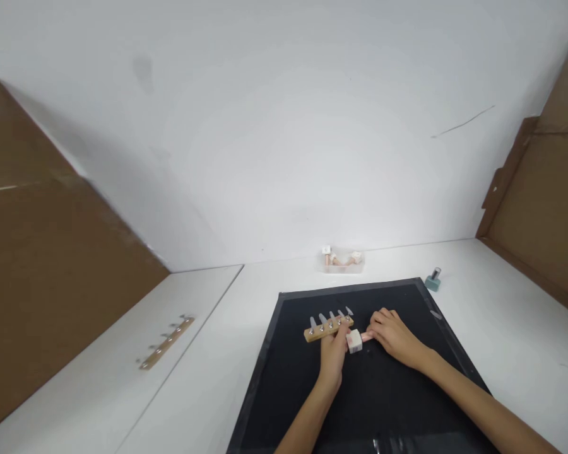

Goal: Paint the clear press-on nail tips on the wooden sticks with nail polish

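Observation:
My left hand (334, 356) is closed around a wooden strip (318, 334) that carries a row of pale false nail tips (332, 318) on small silver mounts. Against that hand's fingers sits a white, square nail polish bottle (355, 341), tilted on its side. Its pink cap (367, 336) points right, and the fingers of my right hand (394, 335) are closed on it. Whether the left fingers also grip the bottle is partly hidden. Both hands are over the black mat (293, 391).
A clear tray (343, 268) with several similar pink-capped bottles stands by the back wall. A teal bottle (432, 283) with a silver cap is right of the mat. On the left table lies another strip (165, 345) with nail tips. Cardboard panels (52, 265) flank the sides.

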